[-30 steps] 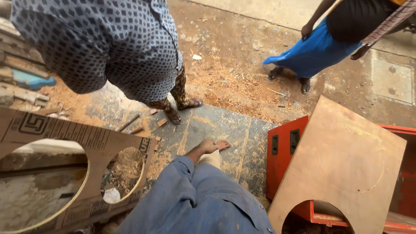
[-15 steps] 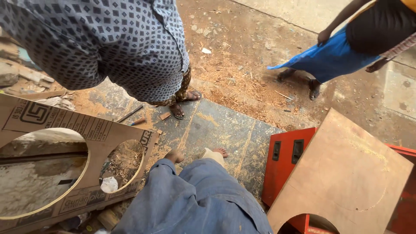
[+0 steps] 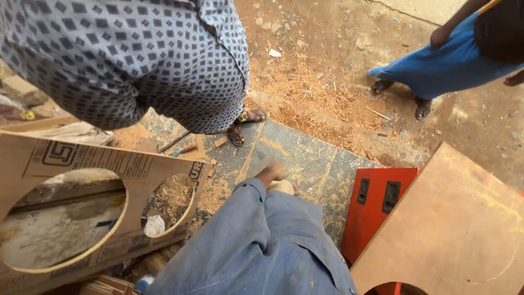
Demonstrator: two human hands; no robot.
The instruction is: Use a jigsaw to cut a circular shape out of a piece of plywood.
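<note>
Looking down, neither of the person's hands is in view, so their grip cannot be told. Nearest lie a flat brown plywood panel with two round cut-outs (image 3: 109, 180), propped over scrap, and a plain brown board (image 3: 453, 229) leaning on a red box (image 3: 376, 202).

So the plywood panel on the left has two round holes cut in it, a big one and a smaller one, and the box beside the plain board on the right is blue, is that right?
Not quite: the box is red, not blue, as the head view shows. The rest holds: the plywood panel on the left has a big round hole and a smaller one, and the red box stands beside the plain board on the right.
</note>
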